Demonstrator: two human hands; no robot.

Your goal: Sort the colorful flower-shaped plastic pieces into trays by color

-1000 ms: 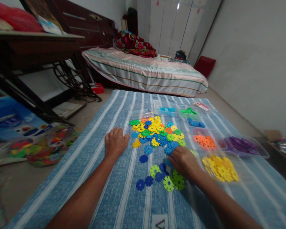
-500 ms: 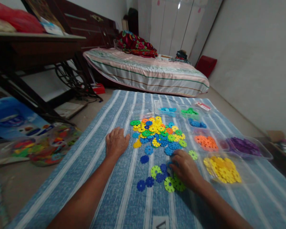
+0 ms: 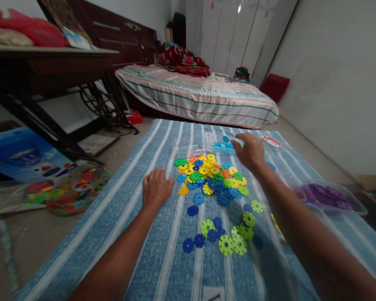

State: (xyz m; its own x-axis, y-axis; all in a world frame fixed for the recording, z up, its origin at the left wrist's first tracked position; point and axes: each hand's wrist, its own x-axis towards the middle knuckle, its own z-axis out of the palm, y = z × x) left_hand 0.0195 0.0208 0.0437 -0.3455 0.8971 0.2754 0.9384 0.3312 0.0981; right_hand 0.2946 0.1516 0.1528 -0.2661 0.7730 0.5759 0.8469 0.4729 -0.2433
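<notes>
Nearest the camera, a loose scatter of dark blue and lime-green flat plastic snowflake discs (image 3: 225, 239) lies on the blue-and-white striped cloth (image 3: 163, 259). Beyond it, the left hand (image 3: 156, 188) rests palm down on the cloth, fingers (image 3: 167, 182) together and flat, holding nothing, just beside the near-left edge of the mixed heap of yellow, blue, green and orange plastic discs (image 3: 211, 175). Right of the heap, a clear plastic tub of purple discs (image 3: 327, 195) stands near the cloth's edge. Farther on, the right hand (image 3: 250, 151) hovers past the heap, fingers loosely curled; whether they pinch a disc cannot be told. It is just beside a clear tray of light blue discs (image 3: 221, 146). A striped mattress (image 3: 200, 94) lies behind.
</notes>
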